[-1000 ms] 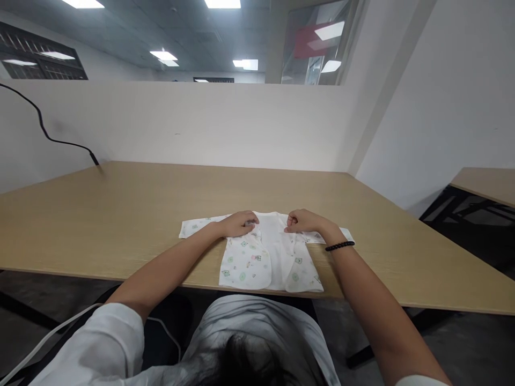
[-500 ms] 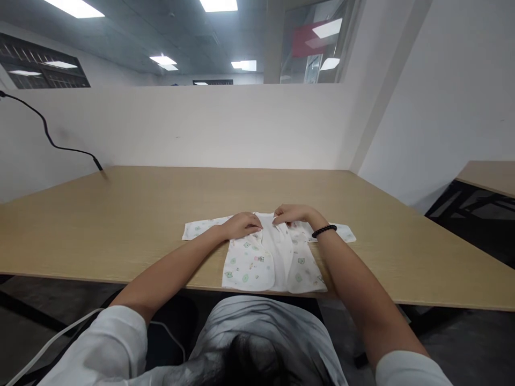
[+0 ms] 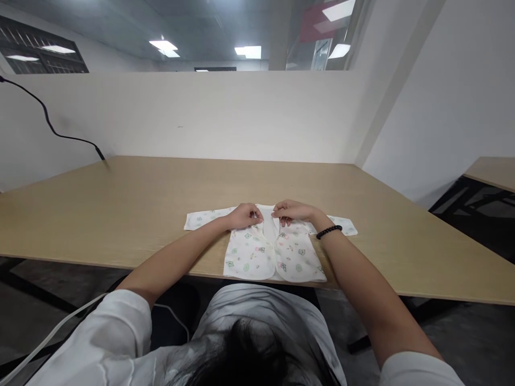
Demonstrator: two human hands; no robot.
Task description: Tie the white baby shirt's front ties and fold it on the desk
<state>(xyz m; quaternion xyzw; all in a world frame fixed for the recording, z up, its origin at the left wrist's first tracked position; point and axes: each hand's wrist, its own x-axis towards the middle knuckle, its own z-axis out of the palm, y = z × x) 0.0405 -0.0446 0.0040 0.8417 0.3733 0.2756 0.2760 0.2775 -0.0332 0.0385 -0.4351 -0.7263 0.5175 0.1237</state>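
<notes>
As it lies on a pale wooden counter [image 3: 120, 214], lower centre, white printed cotton baby jacket [image 3: 251, 257] clenched at neckline by left hand [image 3: 244, 216], right hand [image 3: 292, 210]

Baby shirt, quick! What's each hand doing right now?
Left hand: closed, pinching the front edge of the white printed baby shirt.
Right hand: closed, pinching the shirt's other front edge.

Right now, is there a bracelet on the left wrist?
No, the left wrist is bare, and the black beaded bracelet is on the right wrist.
</notes>
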